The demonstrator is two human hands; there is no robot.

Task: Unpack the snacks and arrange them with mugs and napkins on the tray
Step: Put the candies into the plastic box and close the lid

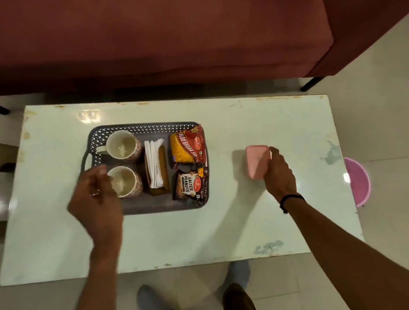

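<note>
My right hand (280, 174) has its fingers (274, 151) closed on a pink box (256, 161) standing on the surface (227, 225), well right of the tray (154, 206). My left hand (98, 197) hovers loosely open, holding nothing, over the near mug (126, 181). The tray also carries a far mug (122, 145), napkins (154, 162), a bhujia packet (188, 145) and a peanuts packet (191, 183).

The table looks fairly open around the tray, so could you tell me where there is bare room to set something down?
Free: the table strip along the near edge, the band between the tray and pink box, and the far strip toward the sofa. Crowded: the tray, filled by two mugs, napkins and snack packets.
</note>
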